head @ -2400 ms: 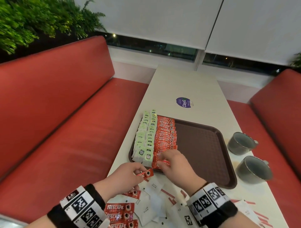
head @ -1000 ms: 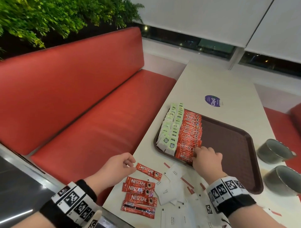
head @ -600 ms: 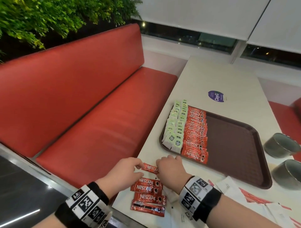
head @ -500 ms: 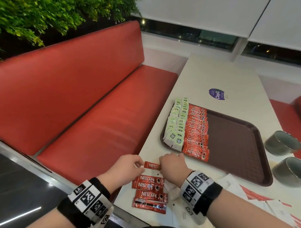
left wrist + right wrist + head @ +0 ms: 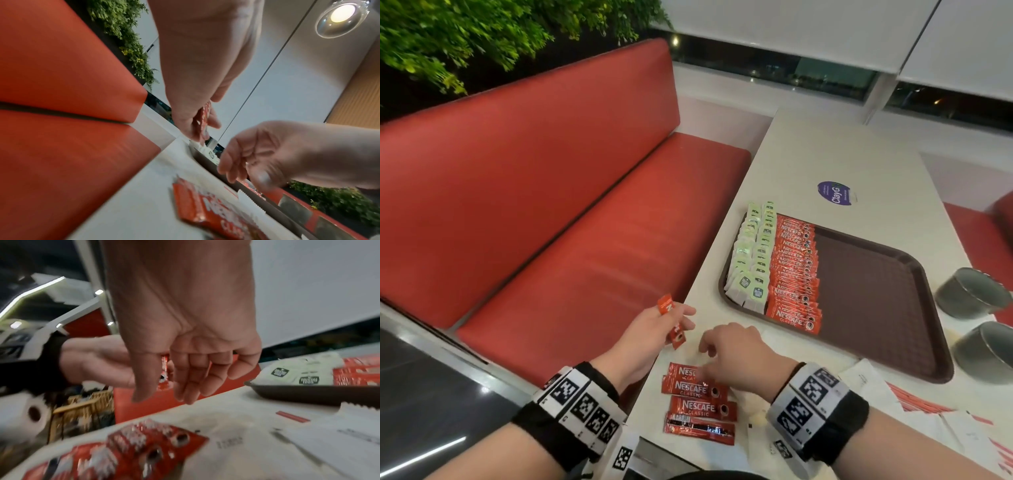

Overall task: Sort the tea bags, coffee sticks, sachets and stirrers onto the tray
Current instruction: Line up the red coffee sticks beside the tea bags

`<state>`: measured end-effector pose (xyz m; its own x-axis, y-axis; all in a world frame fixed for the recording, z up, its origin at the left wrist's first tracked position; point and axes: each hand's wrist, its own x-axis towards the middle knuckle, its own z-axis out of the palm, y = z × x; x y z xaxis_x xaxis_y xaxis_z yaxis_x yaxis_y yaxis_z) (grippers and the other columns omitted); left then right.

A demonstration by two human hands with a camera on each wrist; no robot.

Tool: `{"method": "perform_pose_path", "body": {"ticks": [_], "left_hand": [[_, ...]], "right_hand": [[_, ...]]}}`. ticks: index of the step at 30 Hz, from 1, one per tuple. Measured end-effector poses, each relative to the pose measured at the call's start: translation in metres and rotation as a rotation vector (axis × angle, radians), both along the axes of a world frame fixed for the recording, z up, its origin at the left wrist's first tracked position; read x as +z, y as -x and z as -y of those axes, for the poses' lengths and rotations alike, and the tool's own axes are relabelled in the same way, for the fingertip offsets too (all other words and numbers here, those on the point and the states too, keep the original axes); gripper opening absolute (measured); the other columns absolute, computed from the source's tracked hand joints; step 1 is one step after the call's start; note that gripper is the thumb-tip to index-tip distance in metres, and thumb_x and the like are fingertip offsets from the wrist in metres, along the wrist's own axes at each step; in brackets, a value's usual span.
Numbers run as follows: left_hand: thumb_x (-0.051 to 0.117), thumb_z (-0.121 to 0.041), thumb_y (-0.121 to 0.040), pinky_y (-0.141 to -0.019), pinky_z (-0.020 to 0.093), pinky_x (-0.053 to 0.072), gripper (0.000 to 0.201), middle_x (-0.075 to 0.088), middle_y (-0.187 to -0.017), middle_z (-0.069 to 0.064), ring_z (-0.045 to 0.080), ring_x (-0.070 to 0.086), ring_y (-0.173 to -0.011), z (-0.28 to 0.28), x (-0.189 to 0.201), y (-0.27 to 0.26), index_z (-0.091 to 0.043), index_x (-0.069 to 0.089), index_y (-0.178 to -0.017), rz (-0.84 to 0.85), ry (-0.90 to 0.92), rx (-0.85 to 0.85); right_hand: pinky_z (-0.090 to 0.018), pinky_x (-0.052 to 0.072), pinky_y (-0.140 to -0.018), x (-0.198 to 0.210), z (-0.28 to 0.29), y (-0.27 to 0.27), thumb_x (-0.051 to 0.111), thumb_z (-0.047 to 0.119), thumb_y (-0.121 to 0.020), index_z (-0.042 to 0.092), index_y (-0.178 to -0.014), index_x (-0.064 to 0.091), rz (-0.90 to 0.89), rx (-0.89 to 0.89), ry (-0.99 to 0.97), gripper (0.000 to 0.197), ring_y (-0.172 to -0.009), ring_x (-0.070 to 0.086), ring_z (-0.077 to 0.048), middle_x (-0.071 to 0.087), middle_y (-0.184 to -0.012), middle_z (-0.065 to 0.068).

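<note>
My left hand (image 5: 661,325) pinches one red coffee stick (image 5: 670,320) and holds it upright off the table's left edge; the left wrist view shows the same stick (image 5: 204,120) between its fingers. My right hand (image 5: 726,346) hovers with loosely curled fingers (image 5: 185,386) and holds nothing, just above several loose red coffee sticks (image 5: 698,401) at the near edge. The brown tray (image 5: 876,308) holds rows of green tea bags (image 5: 753,253) and red coffee sticks (image 5: 796,274) along its left side.
White sachets and red-striped stirrers (image 5: 914,407) lie at the near right. Two grey cups (image 5: 976,315) stand right of the tray. A red bench (image 5: 551,205) runs along the table's left side. A purple sticker (image 5: 835,193) marks the white table (image 5: 842,147) beyond the tray.
My left hand has lifted the coffee stick off the table and turned it upright. My right hand let go of it and drew back over the loose sticks.
</note>
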<state>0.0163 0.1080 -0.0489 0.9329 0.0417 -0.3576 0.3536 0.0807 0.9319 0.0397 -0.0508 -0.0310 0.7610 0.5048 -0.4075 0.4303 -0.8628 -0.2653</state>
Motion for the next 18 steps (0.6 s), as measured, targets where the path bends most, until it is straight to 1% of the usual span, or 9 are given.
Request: {"method": "perform_pose_path", "body": {"ticks": [1,3,5,8,12,15,16,18], "left_hand": [[0.045,-0.02,-0.099,-0.072,0.029,0.047,0.024,0.063,-0.079,0.006,0.021,0.057,-0.079,-0.003,-0.001,0.001,-0.009,0.066,-0.099,-0.023,0.03,0.027],[0.045,-0.018,-0.1,-0.064,0.027,0.047,0.021,0.057,-0.071,0.006,0.019,0.055,-0.067,-0.008,-0.003,0.005,-0.007,0.062,-0.102,-0.073,0.082,0.038],[0.043,-0.015,-0.1,-0.062,0.028,0.048,0.019,0.053,-0.069,0.004,0.016,0.05,-0.059,-0.011,-0.008,0.008,-0.007,0.06,-0.104,-0.094,0.095,0.03],[0.042,-0.012,-0.1,-0.056,0.026,0.042,0.019,0.05,-0.066,0.003,0.011,0.043,-0.053,-0.012,-0.015,0.009,-0.006,0.06,-0.104,-0.079,0.046,0.019],[0.042,-0.013,-0.1,-0.053,0.025,0.035,0.018,0.048,-0.064,0.0,0.01,0.038,-0.052,-0.013,-0.019,0.009,-0.008,0.06,-0.101,-0.073,-0.006,0.018],[0.047,-0.02,-0.098,-0.054,0.026,0.03,0.016,0.046,-0.064,-0.002,0.01,0.036,-0.053,-0.011,-0.017,0.007,-0.01,0.059,-0.097,-0.055,-0.011,0.053],[0.05,-0.023,-0.097,-0.054,0.027,0.029,0.015,0.046,-0.065,-0.002,0.01,0.035,-0.053,-0.011,-0.015,0.006,-0.011,0.058,-0.095,-0.038,-0.017,0.073],[0.058,-0.028,-0.093,-0.055,0.026,0.031,0.015,0.046,-0.068,-0.003,0.009,0.037,-0.055,-0.01,-0.011,0.003,-0.014,0.058,-0.094,0.009,-0.048,0.105]], "right_hand": [[-0.04,0.035,-0.09,-0.003,0.001,0.003,0.064,0.052,-0.081,0.024,-0.116,0.059,0.038,0.059,0.086,0.045,-0.106,0.05,-0.02,0.06,-0.111,0.003],[-0.043,0.032,-0.094,-0.009,0.0,0.009,0.062,0.052,-0.083,0.021,-0.118,0.058,0.103,0.142,0.172,0.047,-0.109,0.046,-0.023,0.058,-0.114,-0.001],[-0.045,0.031,-0.094,-0.011,-0.002,0.013,0.061,0.046,-0.086,0.017,-0.114,0.057,0.14,0.176,0.193,0.041,-0.108,0.046,-0.025,0.057,-0.112,-0.004],[-0.045,0.031,-0.094,-0.013,-0.006,0.013,0.057,0.032,-0.09,0.015,-0.109,0.058,0.158,0.164,0.193,0.026,-0.108,0.046,-0.026,0.058,-0.11,-0.005],[-0.044,0.03,-0.096,-0.016,-0.007,0.008,0.053,0.02,-0.09,0.017,-0.102,0.059,0.108,0.087,0.165,0.014,-0.104,0.05,-0.026,0.062,-0.105,-0.004],[-0.042,0.03,-0.098,-0.015,-0.001,0.003,0.052,0.018,-0.089,0.022,-0.09,0.056,0.041,-0.017,0.062,0.006,-0.099,0.054,-0.024,0.064,-0.098,-0.001],[-0.04,0.031,-0.096,-0.013,0.002,0.002,0.053,0.019,-0.089,0.024,-0.087,0.054,0.015,-0.07,0.016,0.005,-0.097,0.054,-0.023,0.063,-0.094,0.001],[-0.034,0.039,-0.086,-0.009,0.009,-0.004,0.058,0.023,-0.087,0.025,-0.081,0.053,-0.033,-0.202,-0.099,0.008,-0.088,0.057,-0.02,0.061,-0.087,0.005]]}}
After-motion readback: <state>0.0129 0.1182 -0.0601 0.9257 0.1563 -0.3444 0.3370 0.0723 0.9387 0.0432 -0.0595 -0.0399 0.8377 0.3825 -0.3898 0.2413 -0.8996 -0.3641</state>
